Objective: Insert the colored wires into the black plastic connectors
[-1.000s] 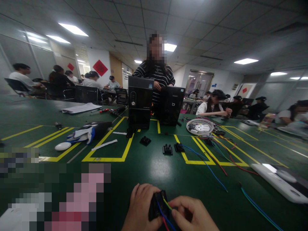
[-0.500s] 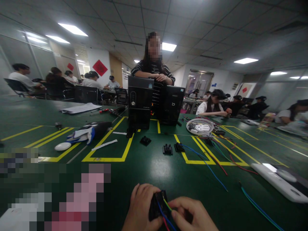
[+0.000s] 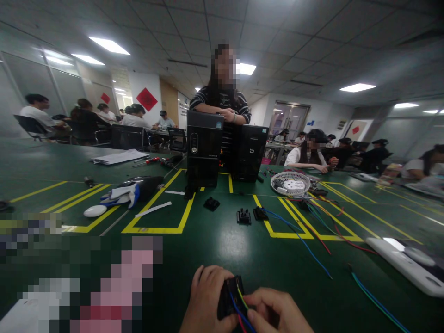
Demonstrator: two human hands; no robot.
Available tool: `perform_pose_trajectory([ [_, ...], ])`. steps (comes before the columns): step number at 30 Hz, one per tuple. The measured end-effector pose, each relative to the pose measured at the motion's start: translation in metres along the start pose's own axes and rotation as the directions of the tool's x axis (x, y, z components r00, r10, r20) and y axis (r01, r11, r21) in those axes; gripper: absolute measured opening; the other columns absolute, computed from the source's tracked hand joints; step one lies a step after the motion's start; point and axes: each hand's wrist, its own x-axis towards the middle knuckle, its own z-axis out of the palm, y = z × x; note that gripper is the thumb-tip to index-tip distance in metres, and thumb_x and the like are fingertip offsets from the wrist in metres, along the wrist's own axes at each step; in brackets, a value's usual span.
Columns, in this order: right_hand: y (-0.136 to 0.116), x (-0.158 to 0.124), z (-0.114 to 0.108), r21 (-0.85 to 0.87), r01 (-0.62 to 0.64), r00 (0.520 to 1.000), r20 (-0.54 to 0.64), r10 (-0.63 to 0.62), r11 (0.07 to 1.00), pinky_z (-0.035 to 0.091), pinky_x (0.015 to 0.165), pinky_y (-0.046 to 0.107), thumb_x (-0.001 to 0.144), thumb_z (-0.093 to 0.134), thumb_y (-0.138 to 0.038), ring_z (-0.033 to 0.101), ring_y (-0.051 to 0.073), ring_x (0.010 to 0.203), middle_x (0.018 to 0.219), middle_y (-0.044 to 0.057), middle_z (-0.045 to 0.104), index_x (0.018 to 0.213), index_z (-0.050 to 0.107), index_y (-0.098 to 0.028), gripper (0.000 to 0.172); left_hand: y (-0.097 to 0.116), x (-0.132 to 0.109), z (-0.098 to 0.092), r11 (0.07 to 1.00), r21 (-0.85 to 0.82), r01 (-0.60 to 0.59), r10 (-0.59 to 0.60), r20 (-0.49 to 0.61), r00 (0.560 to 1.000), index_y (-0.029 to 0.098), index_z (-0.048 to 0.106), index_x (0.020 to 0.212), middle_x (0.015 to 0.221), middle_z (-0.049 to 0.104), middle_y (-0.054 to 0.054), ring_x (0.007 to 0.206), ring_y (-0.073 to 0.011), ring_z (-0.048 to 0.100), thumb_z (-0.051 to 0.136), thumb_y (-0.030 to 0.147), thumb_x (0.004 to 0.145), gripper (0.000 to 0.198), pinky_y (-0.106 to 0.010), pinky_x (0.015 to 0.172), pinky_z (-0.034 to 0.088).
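Observation:
Low in the view, my left hand [image 3: 207, 298] wraps round a small black plastic terminal block [image 3: 226, 300], its fingers over the far left side. Blue and red wires run from the block toward me. Between thumb and forefinger, my right hand [image 3: 274, 307] pinches a yellow-green wire [image 3: 242, 296] whose far end meets the block's top; whether it is seated inside I cannot tell. Farther up the table lie similar black plastic parts: one block [image 3: 243, 216], another piece [image 3: 211, 203] to its left, and a third [image 3: 260, 213] with a blue wire.
Two black computer towers [image 3: 203, 157] stand at the back, a person [image 3: 224, 99] behind them. A white round basket [image 3: 290, 184] sits right of them. Loose blue and green wires [image 3: 373, 296] lie right of my hands. White-and-blue gloves [image 3: 121, 196] and a white oval object [image 3: 95, 211] are left.
The whole scene has shifted slightly to the right with my head. My right fingers have drawn slightly closer to the block along the yellow-green wire; both grips stay the same.

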Motion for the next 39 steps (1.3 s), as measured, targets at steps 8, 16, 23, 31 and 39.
perform_pose_trajectory([
  [8, -0.009, -0.002, -0.008, -0.083, -0.014, 0.994, -0.108, 0.005, 0.996, 0.038, 0.053, 0.024, 0.078, 0.053, -0.030, 0.048, 0.014, 0.054, 0.056, -0.002, 0.053, 0.084, 0.073, -0.017, 0.025, 0.005, -0.002, -0.004, 1.000, -0.012, 0.006, -0.007, -0.008, 1.000, 0.025, 0.060, 0.099, 0.101, 0.065, -0.005, 0.101, -0.0294, 0.056, 0.070, 0.025, 0.067, 0.034, -0.055, 0.100, 0.032],
  [16, -0.005, 0.000, -0.003, 0.019, -0.060, 0.996, -0.066, 0.062, 0.998, 0.033, 0.049, 0.023, 0.077, 0.055, -0.036, 0.042, 0.013, 0.051, 0.054, -0.003, 0.046, 0.086, 0.072, -0.012, 0.031, 0.002, 0.001, -0.002, 1.000, 0.015, 0.015, -0.015, 0.029, 0.999, 0.023, 0.061, 0.100, 0.102, 0.066, -0.005, 0.105, -0.0308, 0.056, 0.071, 0.023, 0.063, 0.038, -0.057, 0.101, 0.029],
  [23, 0.004, -0.001, 0.006, 0.155, -0.085, 0.994, -0.061, 0.095, 0.984, 0.036, 0.053, 0.024, 0.078, 0.057, -0.040, 0.045, 0.013, 0.054, 0.059, -0.001, 0.051, 0.089, 0.072, -0.012, 0.033, 0.005, 0.001, -0.003, 0.999, 0.025, 0.025, -0.026, 0.046, 0.999, 0.021, 0.060, 0.101, 0.103, 0.065, -0.007, 0.106, -0.0309, 0.055, 0.070, 0.023, 0.064, 0.039, -0.057, 0.102, 0.027],
  [31, 0.010, 0.001, 0.006, 0.052, -0.047, 0.999, -0.005, 0.047, 0.998, 0.029, 0.047, 0.021, 0.078, 0.057, -0.034, 0.039, 0.011, 0.050, 0.055, -0.005, 0.043, 0.086, 0.073, -0.013, 0.027, 0.004, 0.000, -0.004, 0.999, 0.026, 0.028, -0.029, 0.056, 0.998, 0.021, 0.061, 0.100, 0.103, 0.065, -0.007, 0.105, -0.0312, 0.055, 0.070, 0.022, 0.062, 0.039, -0.057, 0.101, 0.029],
  [39, 0.003, 0.000, -0.007, -0.093, -0.019, 1.000, -0.013, 0.018, 0.995, 0.029, 0.048, 0.022, 0.078, 0.054, -0.030, 0.040, 0.011, 0.050, 0.054, -0.005, 0.043, 0.087, 0.075, -0.015, 0.026, 0.000, 0.001, -0.002, 0.999, 0.030, 0.012, -0.013, 0.041, 0.999, 0.022, 0.060, 0.100, 0.102, 0.065, -0.006, 0.105, -0.0309, 0.056, 0.072, 0.024, 0.064, 0.038, -0.057, 0.101, 0.030],
])
